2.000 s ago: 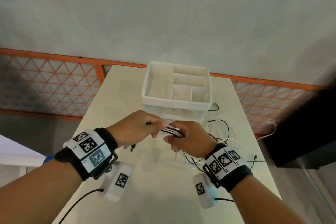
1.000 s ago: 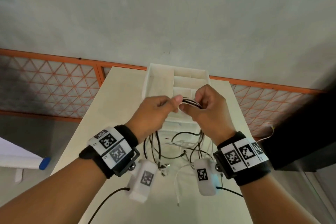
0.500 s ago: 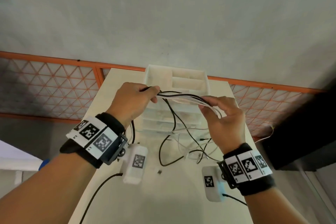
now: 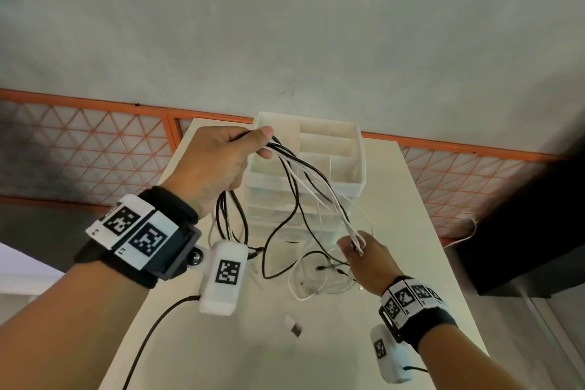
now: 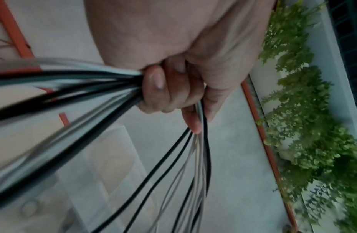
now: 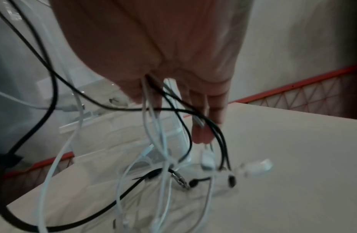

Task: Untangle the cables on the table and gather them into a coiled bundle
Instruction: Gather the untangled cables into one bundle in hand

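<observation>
Basically, our left hand [image 4: 215,165] was raised over the table [image 4: 316,358], fist curled tight around the cables [image 4: 304,180], black and white strands together. They ran down in front of the white divided organizer [image 4: 345,149] to our right hand [image 4: 367,260], lower and nearer the tabletop, fingers loosely closed around several strands. The remaining loops and plug ends hung tangled beneath it, some resting on the table.
</observation>
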